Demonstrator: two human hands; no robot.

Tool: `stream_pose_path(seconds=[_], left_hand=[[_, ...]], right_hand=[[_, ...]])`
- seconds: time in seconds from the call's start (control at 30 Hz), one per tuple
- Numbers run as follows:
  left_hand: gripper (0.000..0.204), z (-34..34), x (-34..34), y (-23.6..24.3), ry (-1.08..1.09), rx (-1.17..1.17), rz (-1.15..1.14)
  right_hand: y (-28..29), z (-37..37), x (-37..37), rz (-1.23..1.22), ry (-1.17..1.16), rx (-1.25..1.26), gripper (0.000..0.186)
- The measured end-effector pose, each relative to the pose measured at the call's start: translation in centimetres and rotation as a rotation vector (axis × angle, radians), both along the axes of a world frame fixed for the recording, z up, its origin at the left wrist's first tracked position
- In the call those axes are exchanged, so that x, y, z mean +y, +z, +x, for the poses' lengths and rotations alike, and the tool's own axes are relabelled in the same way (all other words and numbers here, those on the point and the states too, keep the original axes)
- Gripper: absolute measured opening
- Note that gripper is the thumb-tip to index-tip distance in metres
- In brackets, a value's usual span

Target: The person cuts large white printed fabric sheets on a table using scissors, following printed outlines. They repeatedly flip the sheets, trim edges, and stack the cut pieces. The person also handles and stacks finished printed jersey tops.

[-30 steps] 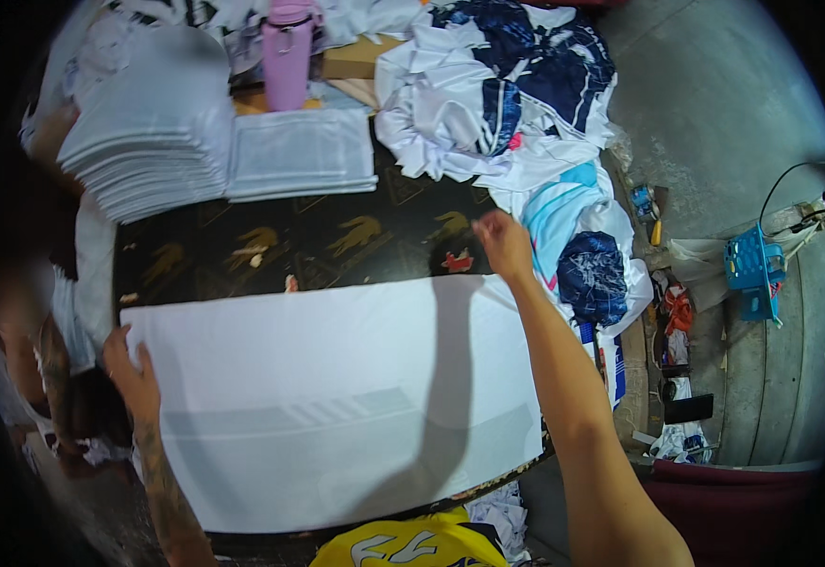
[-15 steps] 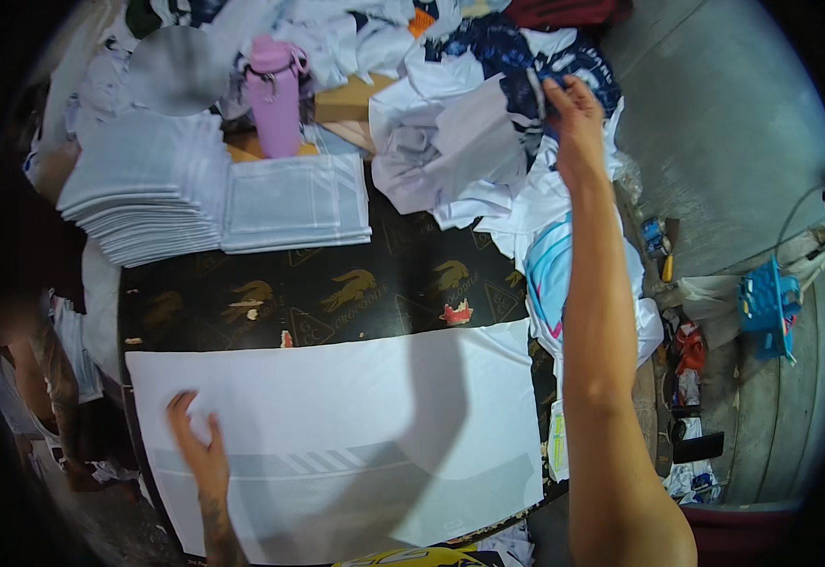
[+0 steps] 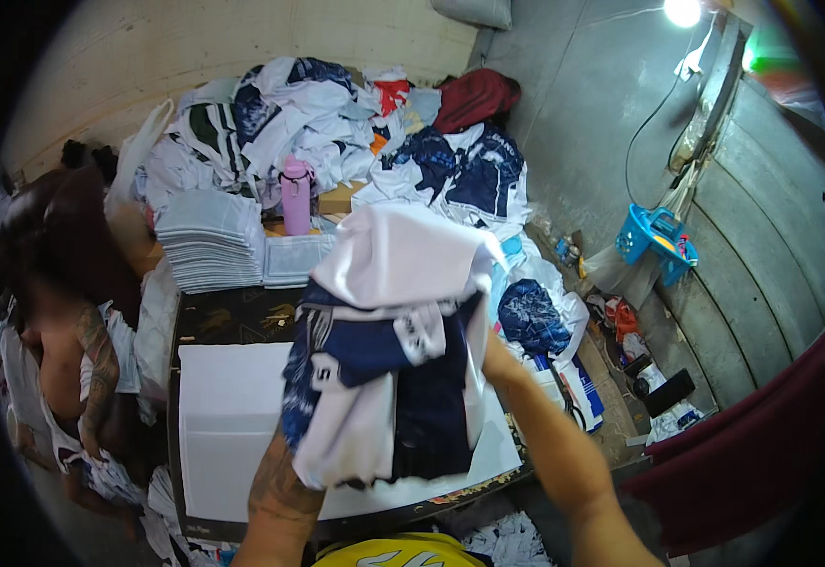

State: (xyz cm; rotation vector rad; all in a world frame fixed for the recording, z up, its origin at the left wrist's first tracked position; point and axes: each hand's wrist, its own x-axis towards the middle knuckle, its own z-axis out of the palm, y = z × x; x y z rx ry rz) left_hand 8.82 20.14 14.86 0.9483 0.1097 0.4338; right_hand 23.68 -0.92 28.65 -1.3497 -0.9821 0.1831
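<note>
A bunched navy and white sports garment (image 3: pixel 374 340) hangs in front of me above the table, lifted between both hands. My left hand (image 3: pixel 289 477) is under its lower left side, the fingers hidden behind the cloth. At the right edge my right hand (image 3: pixel 497 361) grips it, its fingertips also covered. Beneath lies a flat white fabric panel (image 3: pixel 233 406), spread over the dark table top (image 3: pixel 228 317) and partly hidden by the garment.
Folded light fabric stacks (image 3: pixel 206 246) and a pink bottle (image 3: pixel 296 198) stand behind. A garment heap (image 3: pixel 289 123) fills the back. Navy and white clothes (image 3: pixel 533 317) lie at right, near a hanging blue basket (image 3: pixel 653 241). Another person (image 3: pixel 63 369) is at far left.
My right hand has come back from the pile at the back right, and my left hand has left the white panel. Both now hold up the garment. The view has tilted upward.
</note>
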Motion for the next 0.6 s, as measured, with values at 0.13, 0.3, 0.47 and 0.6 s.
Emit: stream_pose_path(seconds=[0.13, 0.3, 0.47, 0.6], left_hand=[[0.061, -8.0, -0.9, 2.9, 0.093, -0.012, 0.004], [0.055, -15.4, -5.7, 3.8, 0.203, -0.038, 0.000], [0.050, -23.8, -6.1, 8.9, 0.391, 0.003, 0.163], [0.046, -29.1, -8.3, 13.2, 0.344, 0.068, 0.316]], right_hand=[[1.3, -3.4, -8.7, -0.113, 0.024, 0.199, 0.033], [-1.1, -15.1, -7.5, -0.275, 0.026, 0.175, 0.060], [-5.0, -19.5, -16.4, -0.501, 0.081, -0.061, 0.018], [-1.3, -18.8, -21.1, -0.566, -0.069, -0.084, 0.022]])
